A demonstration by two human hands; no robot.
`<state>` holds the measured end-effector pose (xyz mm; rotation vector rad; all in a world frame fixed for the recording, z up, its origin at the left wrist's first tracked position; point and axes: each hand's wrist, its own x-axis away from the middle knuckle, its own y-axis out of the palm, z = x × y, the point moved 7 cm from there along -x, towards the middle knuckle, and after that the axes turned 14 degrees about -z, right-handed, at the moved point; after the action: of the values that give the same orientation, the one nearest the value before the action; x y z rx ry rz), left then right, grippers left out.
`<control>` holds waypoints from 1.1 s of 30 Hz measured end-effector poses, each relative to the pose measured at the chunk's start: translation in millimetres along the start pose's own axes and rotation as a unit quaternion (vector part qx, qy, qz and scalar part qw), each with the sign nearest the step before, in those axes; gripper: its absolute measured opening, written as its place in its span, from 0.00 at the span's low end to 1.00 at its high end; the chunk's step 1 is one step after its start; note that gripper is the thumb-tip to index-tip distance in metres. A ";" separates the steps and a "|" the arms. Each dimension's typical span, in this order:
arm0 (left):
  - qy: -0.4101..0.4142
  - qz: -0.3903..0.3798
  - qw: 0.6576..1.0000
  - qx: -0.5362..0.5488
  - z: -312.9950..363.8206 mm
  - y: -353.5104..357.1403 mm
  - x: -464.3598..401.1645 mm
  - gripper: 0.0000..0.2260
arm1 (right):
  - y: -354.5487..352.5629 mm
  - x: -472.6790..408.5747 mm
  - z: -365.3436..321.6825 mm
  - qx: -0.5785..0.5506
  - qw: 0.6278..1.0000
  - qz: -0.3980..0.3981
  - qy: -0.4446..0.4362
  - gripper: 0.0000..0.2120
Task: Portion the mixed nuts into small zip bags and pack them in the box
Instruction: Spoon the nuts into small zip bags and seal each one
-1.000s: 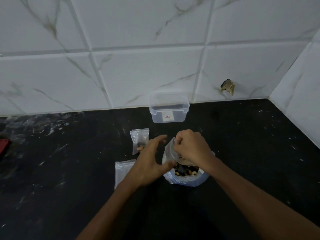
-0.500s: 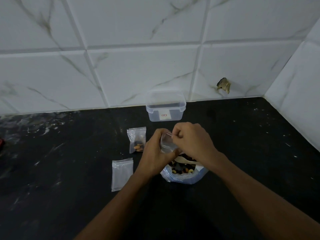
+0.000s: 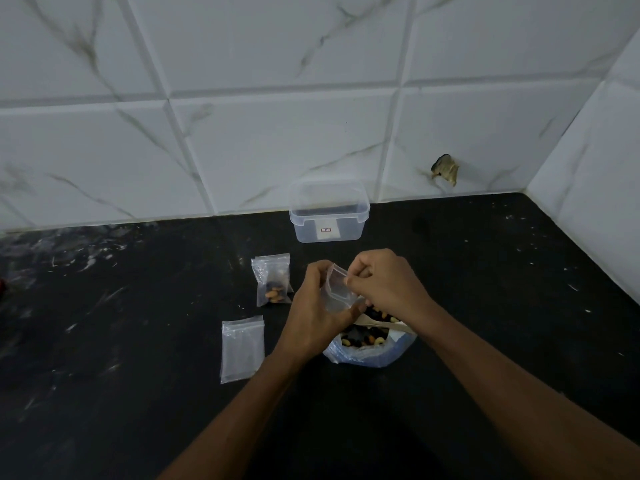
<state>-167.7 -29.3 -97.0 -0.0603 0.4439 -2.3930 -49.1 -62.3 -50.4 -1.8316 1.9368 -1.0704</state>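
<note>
Both hands hold one small clear zip bag point(image 3: 338, 289) above the open bag of mixed nuts point(image 3: 370, 344). My left hand point(image 3: 317, 306) grips its left side and bottom; my right hand point(image 3: 384, 284) pinches its top edge. A pale wooden spoon point(image 3: 388, 325) lies across the nuts. A filled small zip bag point(image 3: 273, 280) with nuts lies to the left on the black counter. A stack of empty zip bags point(image 3: 242, 348) lies nearer me on the left. The clear plastic box point(image 3: 329, 211) stands open by the wall.
The black counter point(image 3: 138, 341) is streaked with white marks and ends at a white marble-tile wall point(image 3: 277, 133) behind and at the right corner. A chipped hole point(image 3: 445, 169) marks the wall tile. A red object point(image 3: 2, 284) shows at the far left edge.
My left hand has closed on the small zip bag, which earlier only my right hand held. Both hands have drawn together over the nut bag.
</note>
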 end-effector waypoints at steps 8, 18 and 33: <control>-0.004 0.028 1.000 -0.003 -2.7 -1.5 1.3 0.29 | -5.0 9.6 -15.2 0.139 0.984 0.097 -0.056 0.03; -0.011 0.051 0.998 0.033 -4.3 -14.9 17.0 0.18 | 0.0 -9.7 57.7 0.141 0.989 0.015 0.049 0.08; -0.049 -0.052 0.995 0.075 -26.4 12.2 36.2 0.24 | 22.9 -10.9 88.0 0.385 0.922 0.003 0.048 0.06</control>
<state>-191.7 -53.3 -128.6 -0.1361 0.2199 -2.5055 -7.5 -82.1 -129.5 -1.3317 1.2567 -1.6354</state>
